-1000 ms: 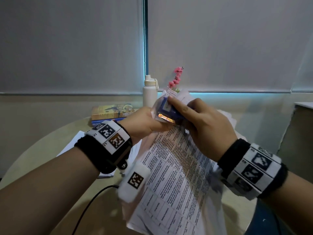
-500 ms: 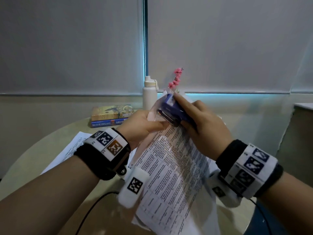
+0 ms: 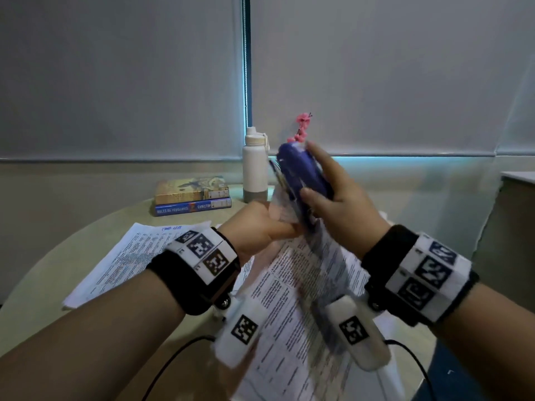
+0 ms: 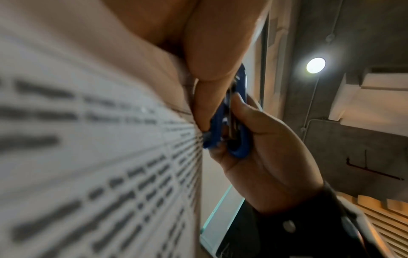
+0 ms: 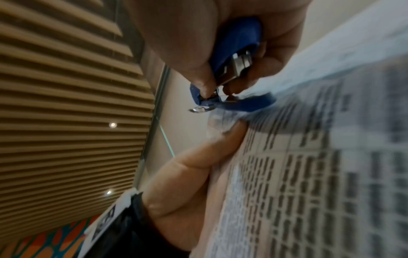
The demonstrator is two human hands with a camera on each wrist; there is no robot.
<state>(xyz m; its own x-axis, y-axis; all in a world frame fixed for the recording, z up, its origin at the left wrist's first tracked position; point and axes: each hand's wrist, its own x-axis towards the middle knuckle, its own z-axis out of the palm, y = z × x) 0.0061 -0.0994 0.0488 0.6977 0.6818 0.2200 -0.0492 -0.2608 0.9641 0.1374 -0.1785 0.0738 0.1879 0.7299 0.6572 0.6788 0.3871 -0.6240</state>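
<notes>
Left of centre frame, the left hand pinches the top corner of the white printed paper sheets between thumb and fingers. Just right, the blue plastic stapler stands tilted beside that corner, with the right hand's fingers curled round it.
</notes>
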